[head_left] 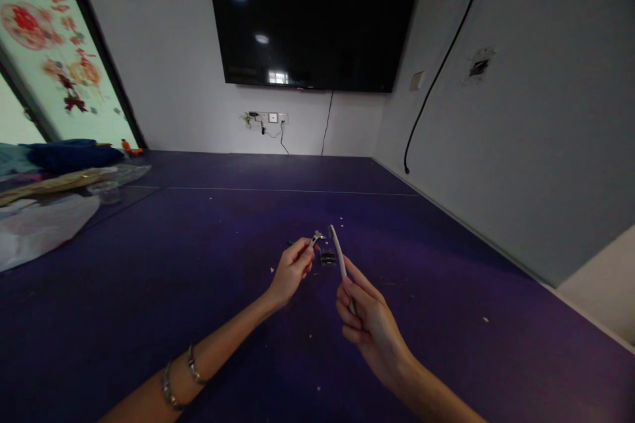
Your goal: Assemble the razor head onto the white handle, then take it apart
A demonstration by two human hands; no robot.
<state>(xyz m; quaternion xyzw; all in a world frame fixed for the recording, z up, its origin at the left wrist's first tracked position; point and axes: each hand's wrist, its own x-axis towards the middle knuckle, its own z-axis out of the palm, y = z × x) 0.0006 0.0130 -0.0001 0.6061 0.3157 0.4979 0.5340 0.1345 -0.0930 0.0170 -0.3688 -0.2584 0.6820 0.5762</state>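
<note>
Here, a broad dark purple surface [223,231] spreads under and around both hands, dotted with small pale specks and crossed, well beyond the fingertips, by a thin light line. Above it, the left hand [289,272] pinches a small silvery metal tool [316,238] between thumb and fingers; two bracelets [181,378] circle that forearm. The right hand [370,320] is closed around the handle of a pale toothbrush [339,254], whose dark-bristled head stands upward just beside the metal tool; whether the two touch, I cannot tell. Between the hands and slightly beyond them, a small dark case [328,258] lies on the purple surface, its details too small to read.

Well to the left of the left hand, a white plastic bag [44,228] and a blue cloth bundle [74,157] lie heaped, near a glass panel [64,53] with red decorations. Straight ahead of the hands, far off, a large black television [317,16] hangs on a pale wall [163,53], with wall sockets [272,117] and thin cords below it. To the right of the right hand rises a grey side wall [546,125], where a thick black cable [440,69] droops beside a rough square hole [479,67].
</note>
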